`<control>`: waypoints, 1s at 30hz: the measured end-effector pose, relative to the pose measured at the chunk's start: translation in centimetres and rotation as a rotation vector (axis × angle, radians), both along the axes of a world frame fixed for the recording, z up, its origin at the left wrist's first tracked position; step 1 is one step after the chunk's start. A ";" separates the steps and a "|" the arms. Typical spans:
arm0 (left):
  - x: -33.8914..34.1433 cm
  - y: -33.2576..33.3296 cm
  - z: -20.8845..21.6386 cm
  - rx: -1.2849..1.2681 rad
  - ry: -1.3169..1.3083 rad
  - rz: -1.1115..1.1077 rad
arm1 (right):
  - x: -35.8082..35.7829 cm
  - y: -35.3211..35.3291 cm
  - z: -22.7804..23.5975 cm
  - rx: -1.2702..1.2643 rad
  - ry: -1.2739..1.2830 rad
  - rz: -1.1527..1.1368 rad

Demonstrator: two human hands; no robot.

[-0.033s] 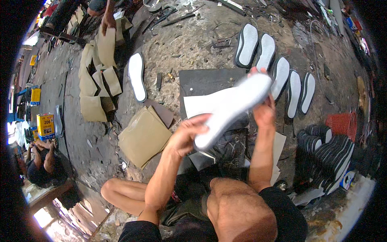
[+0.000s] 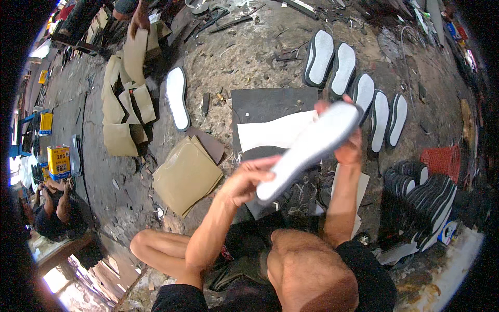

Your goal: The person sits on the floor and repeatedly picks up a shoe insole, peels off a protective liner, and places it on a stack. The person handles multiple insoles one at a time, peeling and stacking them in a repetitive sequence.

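Observation:
A white-topped shoe sole (image 2: 312, 148) with a dark edge slants between my hands, a little blurred. My left hand (image 2: 248, 182) grips its lower left end, thumb on top. Around the upper right end my right hand (image 2: 347, 143) is closed, partly hidden by the sole. Beneath it lies a black mat (image 2: 265, 101) with a white sheet (image 2: 267, 132) on it. Several similar soles stand in a row beyond my right hand, one white-topped sole (image 2: 387, 122) among them. Another single sole (image 2: 177, 99) lies to the left of the mat.
Stacked beige sheets (image 2: 184, 174) lie by my left forearm. At the far left, another person's hand (image 2: 139, 22) holds a beige piece (image 2: 136, 54). Many soles are piled (image 2: 423, 203) at the right, near a red basket (image 2: 441, 160). A yellow-and-blue can (image 2: 60, 162) stands left.
Both my hands have shifted slightly right with the sole, and its dark edge shows more. The other person's beige piece has moved a little to the left.

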State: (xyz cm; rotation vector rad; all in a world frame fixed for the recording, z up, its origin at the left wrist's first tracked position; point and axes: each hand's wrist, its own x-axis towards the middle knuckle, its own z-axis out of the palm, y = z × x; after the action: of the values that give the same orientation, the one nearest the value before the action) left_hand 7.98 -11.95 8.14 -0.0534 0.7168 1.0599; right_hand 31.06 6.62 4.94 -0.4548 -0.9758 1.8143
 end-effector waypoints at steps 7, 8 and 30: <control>4.5 -2.1 -1.3 -0.088 0.206 0.305 | 6.0 -1.9 0.7 0.267 -0.506 -0.178; 4.4 -2.0 -1.3 0.049 0.182 0.331 | 6.6 -2.4 -0.6 0.024 -0.420 -0.271; -4.5 3.9 -11.2 -0.154 1.099 0.135 | 1.6 1.3 -7.0 -0.282 -0.929 -0.205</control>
State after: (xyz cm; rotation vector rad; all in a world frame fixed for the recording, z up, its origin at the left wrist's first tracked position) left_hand 3.44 -8.10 -3.03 0.3832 1.8021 1.1237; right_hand 32.64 7.92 -2.07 -1.6020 -1.2039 1.5381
